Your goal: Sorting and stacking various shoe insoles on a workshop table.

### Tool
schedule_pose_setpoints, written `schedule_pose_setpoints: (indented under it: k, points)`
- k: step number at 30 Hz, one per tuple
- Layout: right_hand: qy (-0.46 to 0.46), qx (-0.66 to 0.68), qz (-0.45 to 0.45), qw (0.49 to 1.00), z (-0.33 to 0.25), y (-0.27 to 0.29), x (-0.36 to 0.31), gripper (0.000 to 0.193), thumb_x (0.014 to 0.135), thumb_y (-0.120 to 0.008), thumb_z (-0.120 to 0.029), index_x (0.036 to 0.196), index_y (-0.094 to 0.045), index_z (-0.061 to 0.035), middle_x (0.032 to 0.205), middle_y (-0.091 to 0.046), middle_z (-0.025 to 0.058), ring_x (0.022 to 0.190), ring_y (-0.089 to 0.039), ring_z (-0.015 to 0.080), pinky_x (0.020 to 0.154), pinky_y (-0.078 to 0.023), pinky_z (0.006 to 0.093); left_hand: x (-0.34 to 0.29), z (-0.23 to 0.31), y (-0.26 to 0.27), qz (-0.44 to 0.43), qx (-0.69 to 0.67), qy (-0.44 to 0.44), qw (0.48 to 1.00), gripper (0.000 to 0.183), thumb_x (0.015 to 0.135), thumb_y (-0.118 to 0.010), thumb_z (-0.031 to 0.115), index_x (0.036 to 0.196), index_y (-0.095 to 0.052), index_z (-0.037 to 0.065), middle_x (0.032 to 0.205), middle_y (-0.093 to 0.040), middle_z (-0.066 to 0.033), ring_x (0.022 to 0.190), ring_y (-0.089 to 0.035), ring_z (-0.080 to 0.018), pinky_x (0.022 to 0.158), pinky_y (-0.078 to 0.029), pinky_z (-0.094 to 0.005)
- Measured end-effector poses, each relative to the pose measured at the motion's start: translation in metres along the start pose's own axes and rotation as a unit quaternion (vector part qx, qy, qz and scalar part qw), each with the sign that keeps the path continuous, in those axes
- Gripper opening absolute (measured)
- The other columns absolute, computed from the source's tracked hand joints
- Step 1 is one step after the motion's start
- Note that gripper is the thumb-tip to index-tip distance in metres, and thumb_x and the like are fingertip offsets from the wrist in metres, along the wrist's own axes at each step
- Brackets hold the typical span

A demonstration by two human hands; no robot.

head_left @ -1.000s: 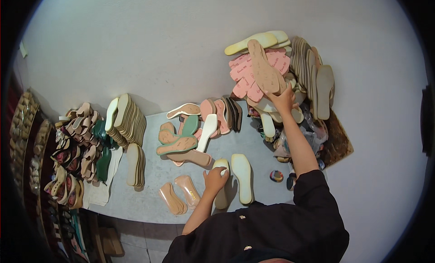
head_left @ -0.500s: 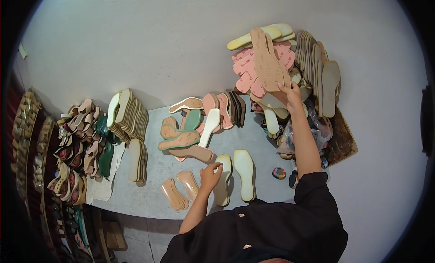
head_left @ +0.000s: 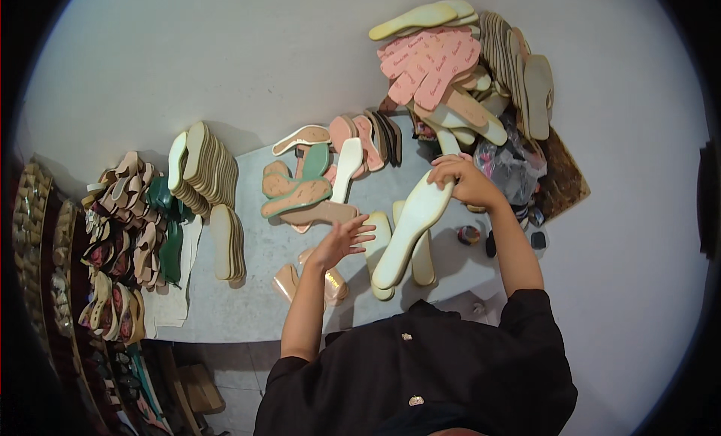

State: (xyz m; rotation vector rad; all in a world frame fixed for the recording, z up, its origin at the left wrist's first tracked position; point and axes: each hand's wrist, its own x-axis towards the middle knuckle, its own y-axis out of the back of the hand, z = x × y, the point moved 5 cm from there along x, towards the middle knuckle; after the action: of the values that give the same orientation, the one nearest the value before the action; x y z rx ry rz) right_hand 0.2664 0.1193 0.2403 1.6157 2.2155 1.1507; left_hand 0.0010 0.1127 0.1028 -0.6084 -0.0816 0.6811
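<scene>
My right hand (head_left: 467, 182) grips the far end of a pale cream insole (head_left: 413, 229), fingers over its top face. The insole slants toward me over the table, and whether more layers lie under it I cannot tell. Beneath it are two more cream insoles (head_left: 423, 262), partly covered. To the left, my left hand (head_left: 342, 242) is open with fingers spread, above the table and holding nothing. Close to its wrist lie small glossy tan insole pieces (head_left: 335, 286), partly hidden by the forearm.
Mixed green, tan and white insoles (head_left: 300, 198) lie mid-table. Stacked insoles (head_left: 214, 169) stand left, beside sandal uppers (head_left: 135, 188). At the far right are pink insoles (head_left: 428, 60), upright grey-brown insoles (head_left: 511, 68) and a plastic bag (head_left: 511, 162). A small round container (head_left: 469, 235) sits right.
My right hand has come back from the far-right pile and now holds a cream insole. The tan insoles are gone from the pink ones. My left hand has lifted off the near insole and opened.
</scene>
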Motion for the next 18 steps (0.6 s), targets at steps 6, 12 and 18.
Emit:
schedule_pose_setpoints:
  k: [6,12,18]
  points:
    - [-0.015,-0.082,-0.066,0.994,-0.043,-0.068,0.002,0.018,0.066,-0.054,0.003,0.071,-0.054,-0.0145,0.084,-0.058,-0.0064,0.111,-0.048,0.0193,0.101,-0.011,0.0540,-0.006,-0.034,-0.016,0.037,0.281,-0.033,0.959,0.101,0.070,-0.075,0.032,0.140,-0.009,0.002,0.130,-0.040,-0.0185,0.117,-0.043,-0.0289,0.095,-0.037,-0.0386]
    - [0.020,-0.171,0.083,0.982,-0.066,-0.100,0.007,0.038,0.063,-0.050,0.003,0.095,-0.057,-0.0154,0.117,-0.052,0.0043,0.123,-0.039,0.0243,0.102,-0.013,0.0528,-0.037,-0.039,-0.007,0.122,0.070,-0.004,0.990,0.052,0.075,-0.070,0.016,0.117,-0.048,-0.004,0.103,-0.059,-0.0102,0.094,-0.056,-0.0151,0.081,-0.046,-0.0269]
    - [-0.156,-0.076,0.270,0.947,-0.013,-0.150,-0.055,0.044,0.067,-0.053,-0.006,0.110,-0.051,-0.0078,0.115,-0.051,0.0135,0.112,-0.045,0.0309,0.096,-0.028,0.0419,-0.036,-0.096,0.031,0.319,0.115,-0.013,0.940,0.049,0.085,-0.060,0.019,0.120,-0.038,-0.006,0.103,-0.056,-0.0132,0.087,-0.057,-0.0180,0.075,-0.048,-0.0289]
